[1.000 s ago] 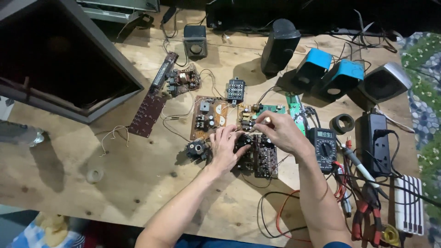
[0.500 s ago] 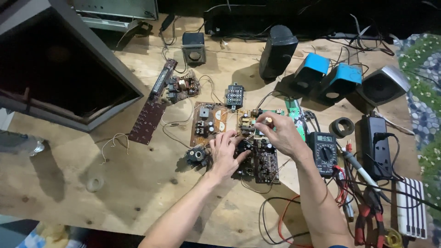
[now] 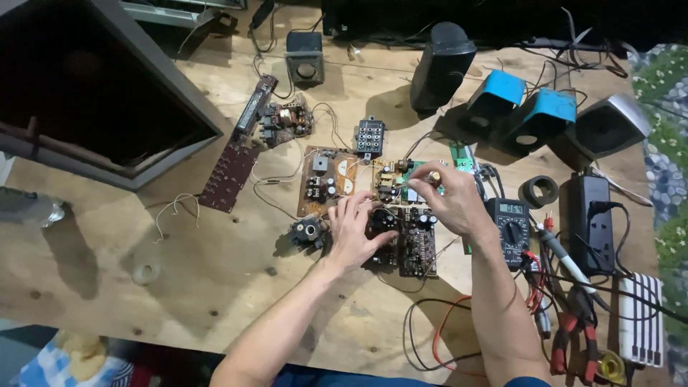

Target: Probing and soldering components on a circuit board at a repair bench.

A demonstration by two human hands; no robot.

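Both hands have barely shifted since a second ago. My left hand [image 3: 356, 233] stays flat, fingers spread, on the dark circuit board [image 3: 410, 240] at the bench's centre. My right hand [image 3: 450, 202] has its thumb and forefinger pinched on a small part above the green board [image 3: 410, 188], at twelve o'clock from the dark one. Open plywood [image 3: 179, 272] lies at eight o'clock; a multimeter [image 3: 510, 229] and tangled wires crowd three o'clock.
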